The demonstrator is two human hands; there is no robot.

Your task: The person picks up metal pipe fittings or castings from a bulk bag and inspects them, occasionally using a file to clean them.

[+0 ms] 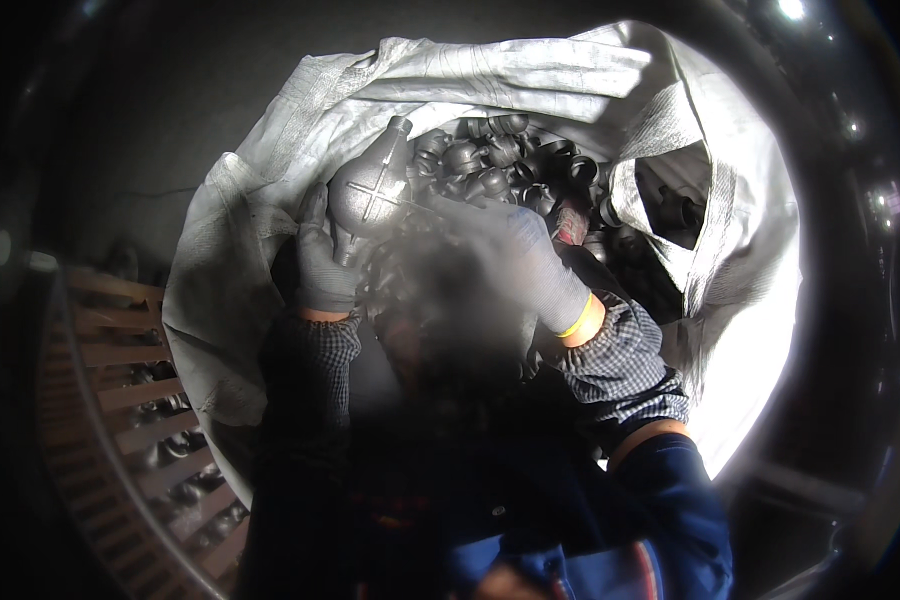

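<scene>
A grey metal casting [368,197], with a round body, a raised cross on its face and a narrower neck at the top, stands tilted inside the sack. My left hand [322,262], in a grey glove, is closed round its left and lower side. My right hand [530,262], also gloved, reaches in from the right with its fingertips close to the casting. A thin light line runs from those fingertips to the casting's face; what it is I cannot make out. A dark blur in the lower middle hides part of the right hand's fingers.
A large white woven sack [232,300] surrounds both hands, its rim folded outward. Many dark metal pipe-like castings [490,160] lie heaped inside. A strap loop [715,215] hangs at the right. A brown slatted crate [135,355] holding metal parts stands at the lower left.
</scene>
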